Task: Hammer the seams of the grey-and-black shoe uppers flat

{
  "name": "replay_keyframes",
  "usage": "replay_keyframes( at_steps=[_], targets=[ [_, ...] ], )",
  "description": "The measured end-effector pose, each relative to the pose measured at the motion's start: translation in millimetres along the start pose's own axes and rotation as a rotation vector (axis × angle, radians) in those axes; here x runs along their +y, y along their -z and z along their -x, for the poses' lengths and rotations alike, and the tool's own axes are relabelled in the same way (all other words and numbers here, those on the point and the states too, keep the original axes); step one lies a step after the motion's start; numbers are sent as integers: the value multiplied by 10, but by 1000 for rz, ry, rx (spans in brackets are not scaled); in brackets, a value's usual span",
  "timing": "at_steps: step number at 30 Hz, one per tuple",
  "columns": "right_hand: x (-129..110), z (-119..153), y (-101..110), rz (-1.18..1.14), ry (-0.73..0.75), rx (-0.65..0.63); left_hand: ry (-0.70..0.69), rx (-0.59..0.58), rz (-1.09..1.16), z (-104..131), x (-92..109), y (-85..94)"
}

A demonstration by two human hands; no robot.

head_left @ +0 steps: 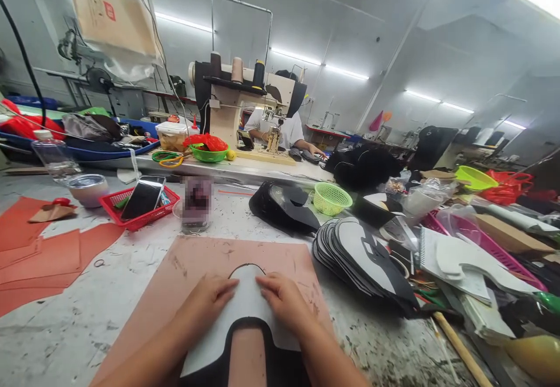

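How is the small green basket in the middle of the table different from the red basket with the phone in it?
The green basket is round, while the red basket is shallow and rectangular. The green basket looks empty, whereas the red basket holds a leaning phone. The green basket sits right of the person's hands, beside dark shoe pieces; the red basket sits to their left. Both are plastic mesh and rest on the worn table.

Place: shoe-stitching workshop
Far bench: sewing machine (245, 104) with thread cones (237, 69), a person seated behind it
Right: stacked cut uppers (365, 255)
Left: red sheets (39, 258)
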State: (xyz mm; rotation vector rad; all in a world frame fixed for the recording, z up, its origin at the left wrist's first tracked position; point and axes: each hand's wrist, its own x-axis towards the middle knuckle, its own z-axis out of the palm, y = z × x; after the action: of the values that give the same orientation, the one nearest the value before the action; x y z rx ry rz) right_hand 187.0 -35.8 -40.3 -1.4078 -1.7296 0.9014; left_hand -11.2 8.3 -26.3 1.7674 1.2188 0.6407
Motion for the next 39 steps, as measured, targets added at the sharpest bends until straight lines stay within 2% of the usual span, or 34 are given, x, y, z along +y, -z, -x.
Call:
replay_keyframes(
  at_steps=[10, 19, 26, 29, 34, 39],
  targets=[
    [-11, 0, -23, 118, -43, 6, -38, 25, -79, -53, -95, -75],
    [-40, -30, -10, 205, -97, -27, -40, -23, -202, -72, -97, -84],
    [-205, -34, -14, 386, -208, -76, 3, -129, -438, -101, -30, -86],
    [-229, 41, 58, 458, -285, -58, -5, -137, -484, -116, -28, -90],
    [-120, 372, 236, 173, -344, 50, -44, -104, -549, -149, -117, -109],
    [-41, 674, 233, 49, -373, 197, -63, -98, -585, -188, -140, -107]
  ],
)
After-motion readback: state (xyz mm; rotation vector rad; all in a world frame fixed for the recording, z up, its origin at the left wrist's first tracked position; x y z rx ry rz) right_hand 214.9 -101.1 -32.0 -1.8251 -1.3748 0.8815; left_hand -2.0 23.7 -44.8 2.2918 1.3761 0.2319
